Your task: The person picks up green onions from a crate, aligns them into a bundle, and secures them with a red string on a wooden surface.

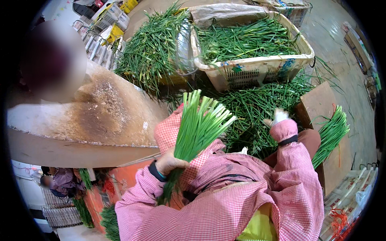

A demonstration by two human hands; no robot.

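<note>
OK, L hand (169,162) clasps green bunch (196,132); R hand (280,115) nr loose greens (251,112), blurry, can't tell grip.

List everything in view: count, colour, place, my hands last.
Bundle of long thin stalks: one, green, centre
Slotted plastic crate of stalks: one, cream, top centre
Loose stalks: uncountable, green, around the crate
Flat board: one, brown, right
Second stalk bundle: one, green, across the board
Large stained panel: one, white and brown, left
Stacked crates: several, white and yellow, upper left
String clump: one, orange, lower right
Other people: at least one, dark clothing, lower left
Left hand: one, pink sleeve, gripping centre bundle
Right hand: one, pink sleeve, over loose stalks
</note>
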